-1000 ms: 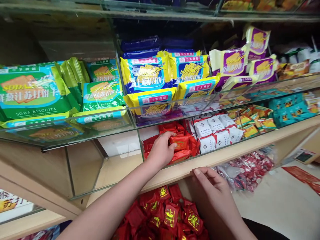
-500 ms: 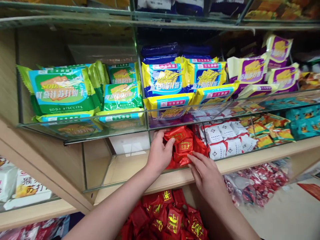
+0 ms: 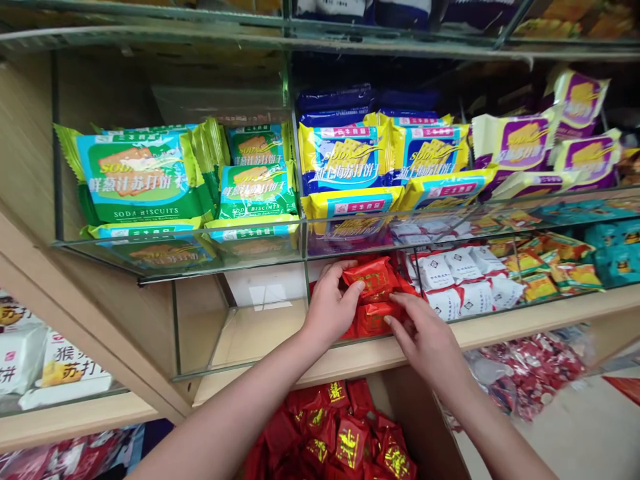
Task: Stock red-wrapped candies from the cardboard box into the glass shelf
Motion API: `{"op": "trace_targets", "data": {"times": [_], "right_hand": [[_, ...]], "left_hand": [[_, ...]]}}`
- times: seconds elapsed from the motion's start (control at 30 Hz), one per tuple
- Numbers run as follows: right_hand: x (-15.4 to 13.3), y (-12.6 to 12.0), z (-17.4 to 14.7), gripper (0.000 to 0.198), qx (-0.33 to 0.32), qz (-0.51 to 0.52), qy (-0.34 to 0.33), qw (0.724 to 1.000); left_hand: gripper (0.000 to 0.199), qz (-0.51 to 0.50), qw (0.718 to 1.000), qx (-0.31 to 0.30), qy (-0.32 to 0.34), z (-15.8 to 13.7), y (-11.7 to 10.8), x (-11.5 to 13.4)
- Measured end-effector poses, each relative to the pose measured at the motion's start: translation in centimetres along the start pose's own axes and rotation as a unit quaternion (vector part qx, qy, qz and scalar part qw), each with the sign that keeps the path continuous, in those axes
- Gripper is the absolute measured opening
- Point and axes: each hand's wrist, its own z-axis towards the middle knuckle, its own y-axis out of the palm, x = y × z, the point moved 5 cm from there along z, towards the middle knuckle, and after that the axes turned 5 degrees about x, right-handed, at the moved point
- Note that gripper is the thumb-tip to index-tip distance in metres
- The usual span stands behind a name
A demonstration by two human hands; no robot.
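Inside a low glass-fronted compartment, small shiny red snack packets (image 3: pixel 375 319) with gold print sit stacked. My left hand (image 3: pixel 332 303) is closed on the left end of the upper red packet (image 3: pixel 371 279), with its thumb on the front. At the right side of the stack, my right hand (image 3: pixel 429 333) has bent fingers and thumb pressed against the ends of the packets. Its fingertips partly cover them. Below the shelf, a cardboard box (image 3: pixel 440 427) holds many dark red packets (image 3: pixel 345 440) with gold characters.
Above my hands, a glass shelf edge (image 3: pixel 250 230) fronts green soda biscuit packs (image 3: pixel 140 177), blue-yellow ones (image 3: pixel 345 157) and purple ones (image 3: pixel 523 143). White packets (image 3: pixel 463 267) stand right of the red stack. A wooden upright (image 3: pixel 90 287) is at left; a plastic bag (image 3: pixel 530 373) lies low right.
The view has shifted slightly, so the shelves appear further right. My right hand's fingers have moved up along the stack, and the upper red packet now lies more level.
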Motion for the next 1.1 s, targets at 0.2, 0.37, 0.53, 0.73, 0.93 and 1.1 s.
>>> {"op": "trace_targets", "data": {"times": [0.2, 0.37, 0.53, 0.73, 0.93, 1.1], "right_hand": [[-0.3, -0.3, -2.2, 0.024, 0.095, 0.029, 0.012, 0.995], [-0.4, -0.3, -2.1, 0.032, 0.082, 0.015, -0.002, 0.997], [-0.4, -0.2, -1.6, 0.033, 0.051, -0.014, 0.004, 0.999], [-0.1, -0.6, -1.4, 0.031, 0.044, -0.022, 0.027, 0.998], [-0.1, -0.7, -2.1, 0.032, 0.049, -0.026, -0.004, 0.998], [0.0, -0.7, -2.4, 0.032, 0.049, -0.029, -0.008, 0.998]], "left_hand": [[0.032, 0.100, 0.994, -0.043, -0.005, 0.7, 2.0, 0.2], [0.050, 0.175, 0.983, -0.043, 0.017, -0.2, 2.8, 0.9], [0.062, 0.200, 0.971, -0.126, -0.019, -2.7, 4.7, 1.2], [0.064, 0.210, 0.968, -0.127, -0.058, -3.3, 4.3, 0.8], [0.068, 0.219, 0.966, -0.135, -0.034, -3.8, 3.8, 0.5], [0.067, 0.227, 0.963, -0.146, -0.024, -4.5, 3.6, 0.9]]}}
